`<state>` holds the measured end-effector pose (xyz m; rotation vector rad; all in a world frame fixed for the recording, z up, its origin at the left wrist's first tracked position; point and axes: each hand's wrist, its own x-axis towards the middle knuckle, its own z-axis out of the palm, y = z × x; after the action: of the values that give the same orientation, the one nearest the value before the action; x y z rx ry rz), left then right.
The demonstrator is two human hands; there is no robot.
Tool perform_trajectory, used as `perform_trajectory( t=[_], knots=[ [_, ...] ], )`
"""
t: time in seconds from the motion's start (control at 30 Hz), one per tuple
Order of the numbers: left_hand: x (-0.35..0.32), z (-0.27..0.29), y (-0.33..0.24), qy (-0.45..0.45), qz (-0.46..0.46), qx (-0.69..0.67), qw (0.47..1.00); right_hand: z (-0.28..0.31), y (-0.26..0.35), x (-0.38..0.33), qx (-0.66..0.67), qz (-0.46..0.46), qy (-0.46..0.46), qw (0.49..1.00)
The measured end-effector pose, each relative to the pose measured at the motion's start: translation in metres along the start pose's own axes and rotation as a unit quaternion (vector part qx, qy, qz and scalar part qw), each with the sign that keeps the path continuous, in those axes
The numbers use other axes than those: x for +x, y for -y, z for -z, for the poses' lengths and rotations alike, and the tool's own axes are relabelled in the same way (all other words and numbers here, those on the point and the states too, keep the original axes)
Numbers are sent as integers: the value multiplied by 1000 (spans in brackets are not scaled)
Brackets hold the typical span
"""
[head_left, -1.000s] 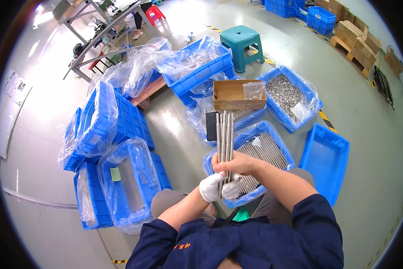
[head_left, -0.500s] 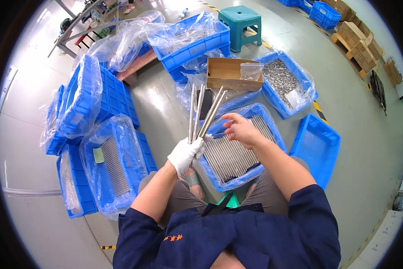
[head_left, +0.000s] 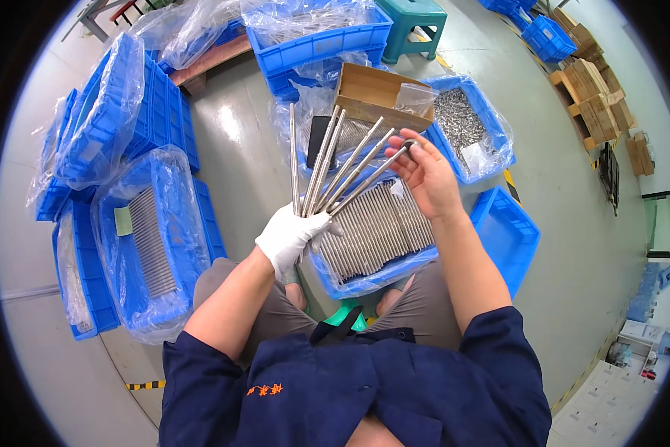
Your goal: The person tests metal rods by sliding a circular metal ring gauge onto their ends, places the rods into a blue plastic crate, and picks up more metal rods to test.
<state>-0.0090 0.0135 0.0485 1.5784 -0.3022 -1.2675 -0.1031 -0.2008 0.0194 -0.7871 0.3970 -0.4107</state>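
The left hand [head_left: 289,235], in a white glove, has its fingers closed around the lower ends of a bundle of metal rods [head_left: 327,167], which fan out upward and to the right from the fist. The bare right hand [head_left: 424,175] is raised at the far tip of the rightmost rod, its fingers partly curled, thumb and forefinger pinching a small metal ring [head_left: 410,144] at that rod's end. Both hands are held above a blue plastic crate [head_left: 424,257] lined with clear film and filled with a row of similar rods lying side by side; this crate sits on the floor just in front of the person's knees. Beyond the fanned rods stands an open cardboard box [head_left: 372,93], and just right of it another blue crate [head_left: 491,123] holds a heap of small metal parts. An empty-looking blue crate [head_left: 517,235] lies to the right of the rod crate. On the left side of the floor, a further film-wrapped crate of rods [head_left: 156,238] rests near the person's left leg, with more blue crates stacked behind it. A green stool [head_left: 413,22] stands at the far edge of the floor.
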Motion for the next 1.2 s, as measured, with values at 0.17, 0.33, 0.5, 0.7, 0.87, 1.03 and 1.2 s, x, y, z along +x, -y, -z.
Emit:
perform_trajectory(
  t=[0.17, 0.33, 0.5, 0.7, 0.87, 1.03, 1.2],
  knots=[
    [0, 0, -1, 8, 11, -37, 999, -11, -4, -4, -26, 28, 41, 998],
    [2, -9, 1, 1, -15, -128, 992, -18, -24, -13, -334, 254, 3, 908],
    [3, -12, 9, -21, -24, -124, 992, -22, -30, -18, -282, 202, -23, 938],
    [1, -10, 11, -13, -27, -120, 992, -19, -32, -19, -370, 234, -5, 899],
    [0, -9, 11, -5, -17, -111, 994, -26, -31, -25, -365, 190, -19, 911],
    [2, -14, 10, -55, -42, -130, 989, -31, -38, -31, -382, 148, 60, 910],
    [0, -2, 7, -7, -15, -110, 994, -14, -5, -16, -315, -25, 214, 924]
  ],
)
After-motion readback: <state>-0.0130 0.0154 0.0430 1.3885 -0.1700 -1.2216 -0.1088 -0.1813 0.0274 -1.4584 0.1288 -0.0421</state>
